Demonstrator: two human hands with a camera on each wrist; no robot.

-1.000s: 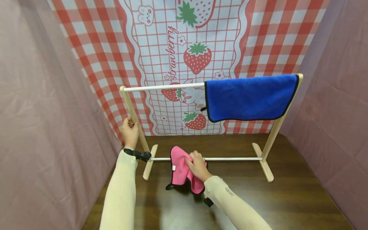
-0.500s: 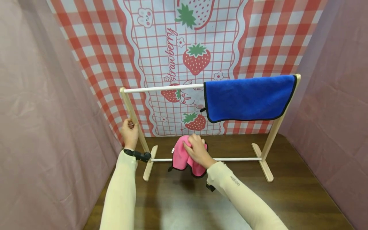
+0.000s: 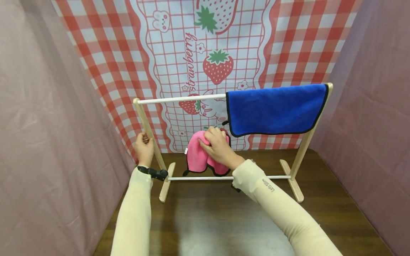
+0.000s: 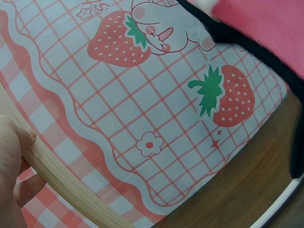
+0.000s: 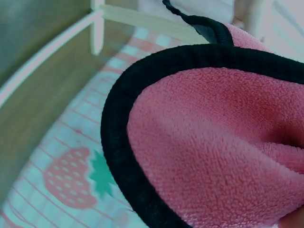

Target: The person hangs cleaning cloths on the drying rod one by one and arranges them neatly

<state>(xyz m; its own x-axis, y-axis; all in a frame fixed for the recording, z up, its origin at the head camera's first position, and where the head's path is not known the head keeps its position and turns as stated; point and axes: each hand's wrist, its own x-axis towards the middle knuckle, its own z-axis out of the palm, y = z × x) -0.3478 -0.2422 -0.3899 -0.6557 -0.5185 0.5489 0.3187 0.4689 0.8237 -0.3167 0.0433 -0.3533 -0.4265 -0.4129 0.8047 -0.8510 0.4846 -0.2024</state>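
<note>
A pink towel (image 3: 196, 153) with black edging hangs bunched from my right hand (image 3: 219, 145), which grips it near its top. It is in front of the rack, above the lower white rod (image 3: 198, 178) in the head view. In the right wrist view the pink towel (image 5: 199, 128) fills most of the frame, with only a bit of finger at the lower right corner. My left hand (image 3: 144, 147) holds the rack's left wooden post (image 3: 148, 124); in the left wrist view thumb and fingers lie on either side of the post (image 4: 57, 175).
A blue towel (image 3: 275, 110) with black edging hangs over the right part of the upper white rod (image 3: 182, 99). The rack's right post (image 3: 302, 153) stands on a wooden foot. Behind is a strawberry-patterned cloth (image 3: 217, 67); pink curtains (image 3: 57, 124) flank the dark wooden table (image 3: 198, 217).
My right hand has lifted the pink towel upward and away from me, from around the lower rod to above it. My left hand stays on the post.
</note>
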